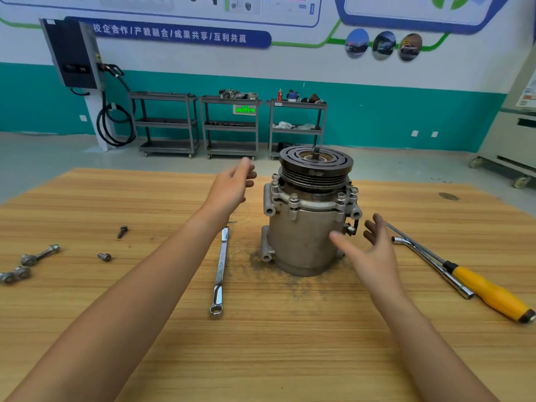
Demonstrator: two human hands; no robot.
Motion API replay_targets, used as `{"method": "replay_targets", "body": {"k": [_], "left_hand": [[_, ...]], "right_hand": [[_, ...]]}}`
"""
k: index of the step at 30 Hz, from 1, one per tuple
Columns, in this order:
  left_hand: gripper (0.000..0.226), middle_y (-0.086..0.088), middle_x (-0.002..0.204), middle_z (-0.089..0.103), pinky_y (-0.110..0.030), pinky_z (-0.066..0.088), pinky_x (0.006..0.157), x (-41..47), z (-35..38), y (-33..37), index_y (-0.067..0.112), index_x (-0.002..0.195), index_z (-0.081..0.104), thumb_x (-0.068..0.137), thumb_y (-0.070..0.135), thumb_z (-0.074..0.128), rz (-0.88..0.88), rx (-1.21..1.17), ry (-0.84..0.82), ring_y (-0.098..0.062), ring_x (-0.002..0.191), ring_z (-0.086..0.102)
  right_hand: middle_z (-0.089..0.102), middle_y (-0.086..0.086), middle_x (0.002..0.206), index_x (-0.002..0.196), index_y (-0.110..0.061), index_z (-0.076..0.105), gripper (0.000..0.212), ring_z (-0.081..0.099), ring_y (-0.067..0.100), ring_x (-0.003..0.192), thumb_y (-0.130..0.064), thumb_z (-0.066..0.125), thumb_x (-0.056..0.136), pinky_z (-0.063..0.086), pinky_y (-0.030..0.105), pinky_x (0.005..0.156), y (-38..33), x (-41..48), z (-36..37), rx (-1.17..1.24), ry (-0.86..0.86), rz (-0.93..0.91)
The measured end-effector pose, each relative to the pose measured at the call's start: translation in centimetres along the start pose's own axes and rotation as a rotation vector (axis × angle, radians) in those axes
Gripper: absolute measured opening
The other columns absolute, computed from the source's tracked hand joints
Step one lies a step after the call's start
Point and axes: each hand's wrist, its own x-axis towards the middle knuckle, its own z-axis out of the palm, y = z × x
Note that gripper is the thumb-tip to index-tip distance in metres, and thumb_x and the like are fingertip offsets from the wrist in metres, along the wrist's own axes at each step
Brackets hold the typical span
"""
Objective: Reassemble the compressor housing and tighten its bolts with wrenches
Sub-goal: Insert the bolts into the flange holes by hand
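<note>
Leftmost, loose bolts [39,254] lie near the tabletop's [261,343] left edge, then a ring spanner [220,271]. The left hand [232,184] hovers empty, fingers relaxed. The compressor [304,227] stands upright mid-tabletop: grey cast housing, flange bolts fitted, dark grooved pulley uppermost. The right hand [368,253] hovers beside it, fingers spread and empty. An L-shaped socket wrench [429,262] lies rightward.
</note>
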Motion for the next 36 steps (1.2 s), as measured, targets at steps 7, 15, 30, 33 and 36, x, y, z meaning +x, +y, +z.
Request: {"method": "replay_targets", "body": {"k": [7, 15, 30, 33, 36], "left_hand": [[0.037, -0.008, 0.093, 0.065, -0.027, 0.049, 0.063, 0.8, 3.2, -1.9, 0.012, 0.093, 0.061, 0.099, 0.035, 0.032, -0.232, -0.147, -0.086, -0.019, 0.084, 0.061], [0.039, -0.001, 0.079, 0.069, -0.033, 0.051, 0.079, -3.9, 0.3, -3.0, 0.016, 0.071, 0.067, 0.096, 0.031, 0.041, 0.13, 0.119, 0.003, -0.011, 0.082, 0.064], [0.015, 0.011, 0.09, 0.056, -0.02, 0.046, 0.071, -9.6, 0.3, -3.4, 0.026, 0.086, 0.061, 0.089, 0.011, 0.059, 0.48, 0.307, -0.047, -0.001, 0.085, 0.056], [0.018, 0.006, 0.089, 0.058, -0.012, 0.044, 0.067, -9.7, 0.1, -3.7, 0.024, 0.084, 0.061, 0.089, 0.008, 0.058, 0.482, 0.3, -0.058, 0.002, 0.085, 0.055], [0.016, 0.006, 0.089, 0.059, -0.007, 0.042, 0.067, -9.8, 0.0, -4.0, 0.02, 0.085, 0.062, 0.089, 0.007, 0.057, 0.475, 0.298, -0.084, 0.003, 0.085, 0.055]], "right_hand": [[0.028, -0.008, 0.146, 0.144, -0.021, 0.031, 0.093, 0.028, 0.001, 0.125, -0.031, 0.082, 0.066, 0.024, 0.019, 0.101, -0.8, -3.4, 2.5, -0.052, -0.083, -0.077], [0.047, -0.016, 0.134, 0.139, -0.024, 0.042, 0.073, 0.044, -0.002, 0.121, -0.036, 0.074, 0.074, 0.037, 0.018, 0.097, -1.3, -1.6, 0.9, 0.125, -0.252, 0.07], [0.061, -0.018, 0.088, 0.099, -0.021, 0.069, 0.018, 0.058, -0.007, 0.078, -0.01, 0.066, 0.086, 0.045, 0.006, 0.07, -7.8, -2.1, -2.1, -0.168, -0.059, -0.603], [0.062, -0.01, 0.086, 0.098, -0.008, 0.073, 0.015, 0.055, -0.008, 0.08, -0.006, 0.068, 0.084, 0.04, 0.002, 0.071, -8.4, -1.5, -1.7, -0.279, -0.125, -0.658], [0.063, -0.008, 0.085, 0.098, -0.007, 0.074, 0.015, 0.056, -0.005, 0.077, -0.007, 0.067, 0.084, 0.041, 0.003, 0.069, -9.3, -1.0, -2.0, -0.356, -0.206, -0.652]]}}
